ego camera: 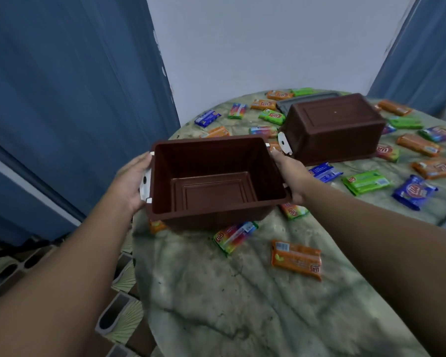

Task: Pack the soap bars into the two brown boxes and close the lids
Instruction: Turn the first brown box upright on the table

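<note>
An empty brown plastic box [216, 161] hangs just above the left side of the round table, mouth up. My left hand [130, 182] grips its left end by the white latch, and my right hand [290, 173] grips its right end. A second brown box [332, 124] rests upside down farther back on the table, its white latch facing me. Several wrapped soap bars lie scattered around: an orange one [296, 258] near me, a rainbow one [234, 235] under the held box's front, a green one [366, 181] and a blue one [413, 191] at the right.
The table [216, 305] wears a mottled green cloth. A grey lid [304, 99] lies behind the upturned box. Blue curtains hang at left and right, with a white wall behind. Patterned floor and hollow blocks [113, 315] show at the lower left.
</note>
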A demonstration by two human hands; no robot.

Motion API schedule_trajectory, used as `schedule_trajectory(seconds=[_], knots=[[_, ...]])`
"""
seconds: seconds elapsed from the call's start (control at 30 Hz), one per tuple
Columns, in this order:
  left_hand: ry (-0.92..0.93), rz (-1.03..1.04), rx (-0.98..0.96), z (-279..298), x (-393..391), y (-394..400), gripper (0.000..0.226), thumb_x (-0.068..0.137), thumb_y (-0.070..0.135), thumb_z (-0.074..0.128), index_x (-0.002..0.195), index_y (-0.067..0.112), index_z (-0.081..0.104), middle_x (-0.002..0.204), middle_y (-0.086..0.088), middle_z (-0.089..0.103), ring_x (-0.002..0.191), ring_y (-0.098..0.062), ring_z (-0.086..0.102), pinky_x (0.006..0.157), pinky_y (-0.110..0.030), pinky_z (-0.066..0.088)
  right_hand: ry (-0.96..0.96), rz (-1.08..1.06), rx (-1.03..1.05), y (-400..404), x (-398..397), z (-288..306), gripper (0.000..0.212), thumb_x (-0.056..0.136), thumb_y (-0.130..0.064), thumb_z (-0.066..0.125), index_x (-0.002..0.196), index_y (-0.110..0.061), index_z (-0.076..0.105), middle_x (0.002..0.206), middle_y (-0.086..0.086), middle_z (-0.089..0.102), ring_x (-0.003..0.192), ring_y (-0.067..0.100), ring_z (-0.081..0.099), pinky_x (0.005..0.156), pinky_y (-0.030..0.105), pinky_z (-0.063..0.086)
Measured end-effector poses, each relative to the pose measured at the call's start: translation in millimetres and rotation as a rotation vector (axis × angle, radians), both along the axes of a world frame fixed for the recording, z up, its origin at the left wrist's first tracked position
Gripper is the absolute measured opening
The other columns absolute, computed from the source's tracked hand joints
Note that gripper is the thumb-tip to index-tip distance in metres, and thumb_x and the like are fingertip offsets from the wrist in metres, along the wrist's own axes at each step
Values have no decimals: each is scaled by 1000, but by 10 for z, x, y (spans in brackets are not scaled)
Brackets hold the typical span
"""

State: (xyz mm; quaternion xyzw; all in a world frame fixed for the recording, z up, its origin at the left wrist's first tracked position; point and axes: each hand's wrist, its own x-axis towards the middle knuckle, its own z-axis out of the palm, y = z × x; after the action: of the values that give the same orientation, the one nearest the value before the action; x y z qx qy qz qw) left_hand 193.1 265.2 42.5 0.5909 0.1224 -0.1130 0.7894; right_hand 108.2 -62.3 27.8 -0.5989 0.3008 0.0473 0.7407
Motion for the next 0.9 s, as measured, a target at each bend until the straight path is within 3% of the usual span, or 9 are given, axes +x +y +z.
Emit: schedule_trajectory(seconds=[0.17, 0.3, 0.43, 0.53, 0.63, 0.77, 0.9], knots=[[-20, 101, 30, -66, -417, -84, 26, 96, 21, 67, 121, 14, 71, 102, -8, 77, 83, -19, 75, 63, -35, 61, 10, 73, -29, -194, -229, -95, 41, 107, -48, 40, 107, -18, 67, 66, -1, 66, 53, 16, 66, 51, 31, 55], [-6, 226, 71, -153, -777, -247, 29, 92, 17, 72, 119, 9, 71, 105, -12, 76, 85, -21, 76, 65, -36, 61, 10, 135, -92, -362, -490, -69, 41, 109, -41, 34, 82, -21, 57, 48, -6, 56, 41, 11, 59, 43, 28, 51], [55, 324, 174, -231, -1065, -382, 27, 81, 28, 83, 102, 13, 74, 104, -11, 77, 84, -24, 76, 65, -38, 60, 16, 139, -113, -493, -695, -25, 42, 109, -42, 34, 82, -20, 57, 60, -2, 58, 47, 14, 62, 48, 35, 55], [66, 322, 246, -182, -1186, -503, 29, 81, 33, 83, 102, 14, 74, 97, -8, 78, 85, -26, 76, 71, -42, 62, 29, 163, -100, -564, -809, -26, 42, 108, -41, 33, 92, -15, 62, 68, 0, 60, 52, 15, 65, 50, 37, 57], [42, 222, 277, -93, -1278, -691, 32, 76, 35, 88, 94, 13, 74, 88, -7, 78, 78, -24, 75, 70, -43, 61, 36, 134, -116, -696, -908, -57, 35, 106, -35, 37, 88, -16, 59, 60, -1, 55, 48, 15, 60, 46, 33, 54], [19, 148, 358, -179, -1459, -844, 19, 77, 16, 87, 90, 12, 73, 95, -13, 77, 87, -27, 75, 84, -49, 60, 90, 79, -158, -897, -1021, -124, 30, 101, -28, 38, 73, -20, 44, 50, -1, 46, 38, 14, 49, 45, 22, 45], [41, 191, 479, -162, -1643, -912, 18, 78, 10, 83, 93, 17, 74, 93, -4, 74, 98, -24, 71, 95, -48, 56, 104, 141, -228, -978, -1186, -103, 35, 104, -35, 36, 87, -13, 58, 66, 3, 58, 59, 20, 57, 55, 27, 50]])
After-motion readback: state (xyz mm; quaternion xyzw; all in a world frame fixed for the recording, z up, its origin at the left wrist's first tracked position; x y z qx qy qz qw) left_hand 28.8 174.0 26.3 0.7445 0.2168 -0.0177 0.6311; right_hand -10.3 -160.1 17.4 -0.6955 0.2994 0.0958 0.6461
